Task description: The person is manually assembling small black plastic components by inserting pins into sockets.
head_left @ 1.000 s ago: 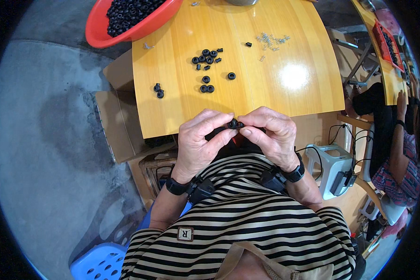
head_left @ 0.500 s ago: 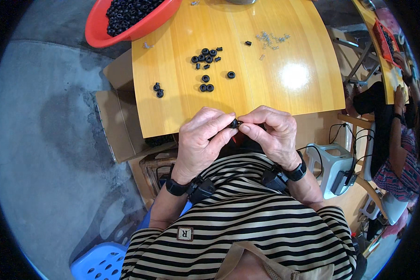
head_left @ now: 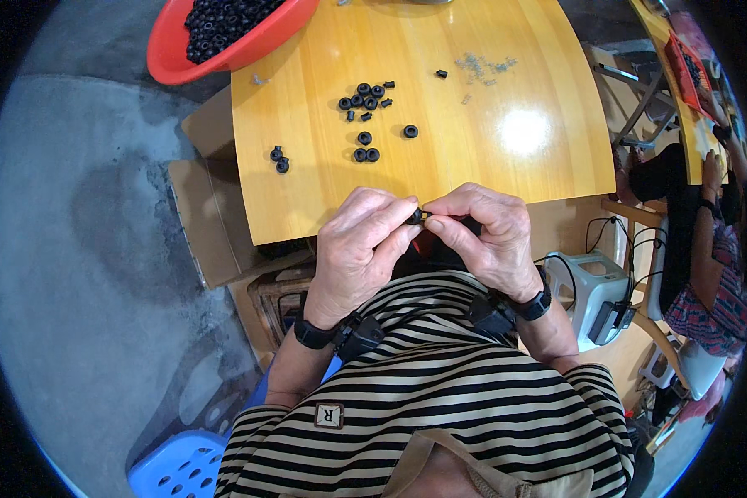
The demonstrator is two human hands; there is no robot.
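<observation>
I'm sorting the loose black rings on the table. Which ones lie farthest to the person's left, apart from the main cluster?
The pair of black rings near the table's left edge, touching each other, well left of the main cluster.

Both forearms rise from the lower edge and bend inward, each wrist wearing a dark band. The left hand (head_left: 358,249) and right hand (head_left: 483,236) meet at the middle, knuckles up, fingers curled. Their thumbs and forefingers pinch together at the tips, seemingly around something small, though the view is too tight to be sure.
</observation>
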